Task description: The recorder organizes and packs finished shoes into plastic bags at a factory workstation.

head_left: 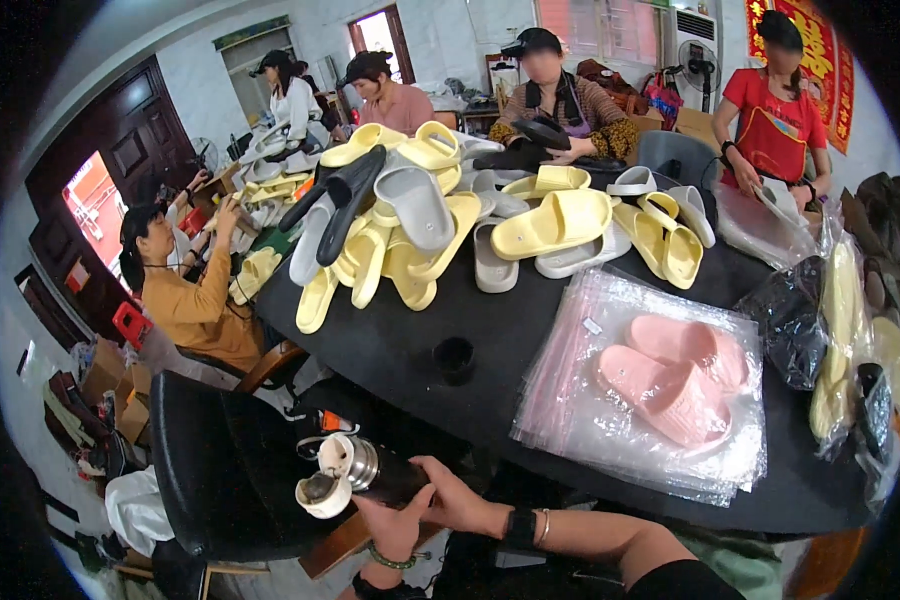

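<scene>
Flask: lower centre of frame, your left hand (395, 530) and right hand (450, 500) both wrapped round the dark metal flask (370, 472); rigid, smooth, probably slippery, so grip mid-body.
Lid: white flip lid (322, 492) open at lower left.
Beyond: pink slippers (675, 375) on clear bags (570, 400), centre right.

clear bag stack (580, 400): table, right | red-gold wall banner (820, 50): top right | cardboard boxes (120, 395): floor, left
</scene>
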Tool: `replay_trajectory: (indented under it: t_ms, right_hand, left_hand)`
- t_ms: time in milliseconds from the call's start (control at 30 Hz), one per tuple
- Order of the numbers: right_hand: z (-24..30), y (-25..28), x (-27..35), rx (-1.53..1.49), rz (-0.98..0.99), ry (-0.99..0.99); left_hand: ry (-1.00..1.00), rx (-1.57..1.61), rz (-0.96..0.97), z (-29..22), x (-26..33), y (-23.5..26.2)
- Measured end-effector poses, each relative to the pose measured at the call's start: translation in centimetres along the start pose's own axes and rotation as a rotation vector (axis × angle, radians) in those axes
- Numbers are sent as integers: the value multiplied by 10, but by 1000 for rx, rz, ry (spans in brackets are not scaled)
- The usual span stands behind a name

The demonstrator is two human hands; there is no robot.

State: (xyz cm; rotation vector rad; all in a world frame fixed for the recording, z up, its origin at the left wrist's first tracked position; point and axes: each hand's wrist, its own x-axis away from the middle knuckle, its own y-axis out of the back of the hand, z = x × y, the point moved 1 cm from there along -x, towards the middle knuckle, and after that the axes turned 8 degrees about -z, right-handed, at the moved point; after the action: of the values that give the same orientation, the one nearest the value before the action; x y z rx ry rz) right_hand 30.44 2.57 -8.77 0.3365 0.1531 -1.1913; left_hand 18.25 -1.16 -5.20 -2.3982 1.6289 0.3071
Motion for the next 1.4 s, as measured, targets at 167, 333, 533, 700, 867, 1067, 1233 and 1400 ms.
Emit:
replay_trajectory:
  t_ms: [167,333,533,700,867,1067,1233,1400]
  right_hand:
    - [-2,4,3,27,-78,53]
    - [36,54,-4,505,6,262]
    - [63,122,-10,814,-297,325]
    - [27,136,5,1035,-309,130]
    - [14,134,13,1159,-172,62]
    - [17,138,12,1227,-124,33]
    - [17,139,11,1166,-146,41]
    - [15,140,12,1162,-134,38]
  left_hand:
    - [-4,-53,-165,11,-8,-5]
    - [-39,-62,54,10,-33,10]
    - [-58,-293,161,0,-66,16]
    - [7,-467,292,-13,-88,2]
    - [14,-585,341,-13,-100,-5]
    - [23,-651,480,-22,-113,-25]
    - [42,-675,539,-24,-124,-35]
    - [27,-735,578,-31,-128,-41]
